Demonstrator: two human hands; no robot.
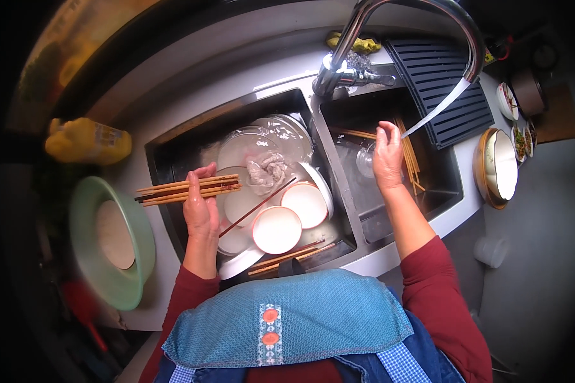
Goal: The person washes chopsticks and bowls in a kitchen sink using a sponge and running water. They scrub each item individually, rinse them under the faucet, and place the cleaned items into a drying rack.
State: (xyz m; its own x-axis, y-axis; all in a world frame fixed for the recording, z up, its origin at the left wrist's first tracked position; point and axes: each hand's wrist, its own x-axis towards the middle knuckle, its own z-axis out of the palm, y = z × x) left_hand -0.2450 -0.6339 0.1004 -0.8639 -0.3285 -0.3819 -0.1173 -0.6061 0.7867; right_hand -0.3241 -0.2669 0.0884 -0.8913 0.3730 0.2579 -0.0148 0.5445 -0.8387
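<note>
My left hand [201,206] grips a bundle of wooden chopsticks [165,191] above the left sink basin. Some of their ends are dark. Below, the basin holds plates [287,139] in water, a crumpled wet cloth [267,171] and two white bowls with red rims [277,230]. A single dark chopstick [258,207] lies slantwise by the bowls. More chopsticks [292,258] rest at the basin's near side. Over the right basin is my right hand [388,153], fingers loosely extended, with nothing seen in it. Beside it, several chopsticks [409,158] lean in that basin.
Water [438,107] runs from the curved faucet [334,67] into the right basin. A slatted dark drain rack [441,86] overlaps its far corner. At left are a green basin [143,239] and a yellow bottle [88,141]. Stacked bowls [500,167] stand on the right counter.
</note>
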